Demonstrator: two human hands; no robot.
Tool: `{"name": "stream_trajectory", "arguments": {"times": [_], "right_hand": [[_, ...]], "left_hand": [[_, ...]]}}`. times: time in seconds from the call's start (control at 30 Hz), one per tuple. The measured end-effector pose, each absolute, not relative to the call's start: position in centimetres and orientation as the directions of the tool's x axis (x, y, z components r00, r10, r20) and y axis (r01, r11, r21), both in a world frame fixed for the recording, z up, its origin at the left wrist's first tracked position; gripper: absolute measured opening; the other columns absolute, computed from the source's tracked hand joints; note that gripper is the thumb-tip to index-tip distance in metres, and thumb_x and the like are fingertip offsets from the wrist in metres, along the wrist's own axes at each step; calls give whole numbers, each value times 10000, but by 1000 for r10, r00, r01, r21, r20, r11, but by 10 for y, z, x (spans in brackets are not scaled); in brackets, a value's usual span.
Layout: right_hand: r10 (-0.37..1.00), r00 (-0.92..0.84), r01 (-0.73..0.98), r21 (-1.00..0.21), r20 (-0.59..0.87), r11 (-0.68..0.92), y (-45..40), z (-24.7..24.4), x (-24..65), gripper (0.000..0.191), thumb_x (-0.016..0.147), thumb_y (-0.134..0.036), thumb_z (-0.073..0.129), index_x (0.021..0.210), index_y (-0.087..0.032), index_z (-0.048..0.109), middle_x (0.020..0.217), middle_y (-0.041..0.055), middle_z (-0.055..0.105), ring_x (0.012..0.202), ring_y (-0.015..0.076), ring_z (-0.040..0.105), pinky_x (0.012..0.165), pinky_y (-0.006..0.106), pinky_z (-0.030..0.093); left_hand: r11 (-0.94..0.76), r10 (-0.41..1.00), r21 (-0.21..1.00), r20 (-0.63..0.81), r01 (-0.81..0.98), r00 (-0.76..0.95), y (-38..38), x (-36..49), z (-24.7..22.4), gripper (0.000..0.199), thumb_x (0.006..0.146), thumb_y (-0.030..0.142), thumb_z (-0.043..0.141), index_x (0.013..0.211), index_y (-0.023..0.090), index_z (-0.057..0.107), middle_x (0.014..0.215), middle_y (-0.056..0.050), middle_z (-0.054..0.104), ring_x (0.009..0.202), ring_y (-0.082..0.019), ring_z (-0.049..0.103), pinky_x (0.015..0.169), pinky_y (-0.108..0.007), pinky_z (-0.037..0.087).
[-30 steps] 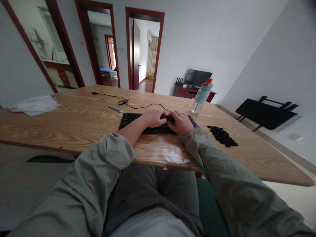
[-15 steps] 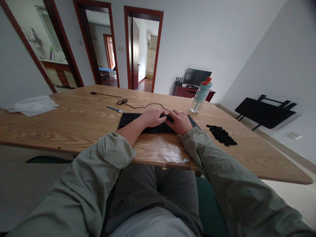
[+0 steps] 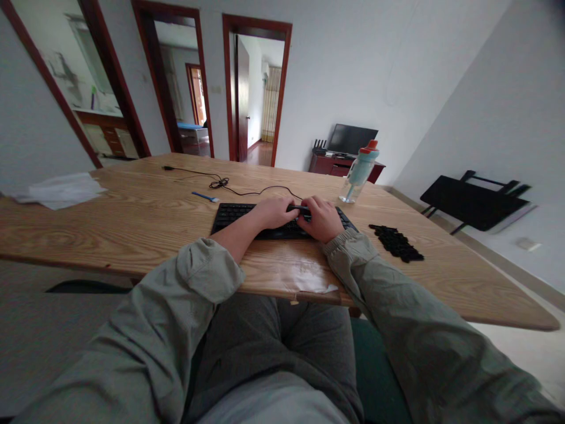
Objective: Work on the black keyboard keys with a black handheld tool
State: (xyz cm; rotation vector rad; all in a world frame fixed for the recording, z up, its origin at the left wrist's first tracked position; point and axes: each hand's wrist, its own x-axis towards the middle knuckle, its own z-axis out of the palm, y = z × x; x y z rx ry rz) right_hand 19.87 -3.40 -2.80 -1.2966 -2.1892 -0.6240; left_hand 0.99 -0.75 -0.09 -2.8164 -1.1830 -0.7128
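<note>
A black keyboard lies flat on the wooden table in front of me. My left hand rests over its middle, fingers curled over the far edge and thumb turned inward. Close beside it, my right hand is closed over the keyboard's right half in the same way. Between the thumbs shows a dark strip, level with the keyboard's far edge; the fingertips and the keys under the hands are hidden. To the right of my right hand lies a flat heap of small black pieces that look like keycaps.
A black cable runs from behind the keyboard to the far left. Near it lies a small blue brush. A water bottle with a red lid stands behind my right hand. White paper lies at the table's left.
Both hands stay on the keyboard almost in place, with only a slight shift of the fingers. The dark strip between the thumbs shows a little more plainly now.
</note>
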Motion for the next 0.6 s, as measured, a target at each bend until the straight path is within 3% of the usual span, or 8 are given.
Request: {"name": "stream_trajectory", "arguments": {"times": [0.27, 0.6], "right_hand": [[648, -430, 892, 182, 628, 414, -32, -30, 200, 233, 819, -335, 566, 969, -158, 594, 968, 109, 629, 906, 254, 553, 789, 353, 343], [648, -456, 879, 194, 610, 435, -31, -31, 199, 255, 807, -334, 591, 975, -144, 615, 950, 123, 637, 872, 249, 553, 779, 333, 362]], "left_hand": [[-749, 646, 157, 385, 643, 659, -11, 16, -5, 348, 906, 433, 466, 1052, 182, 656, 1034, -92, 709, 932, -262, 651, 798, -364, 491], [-764, 643, 277, 399, 582, 654, -3, 14, -9, 304, 890, 395, 497, 1005, 166, 662, 989, -83, 712, 889, -232, 646, 777, -337, 484]]}}
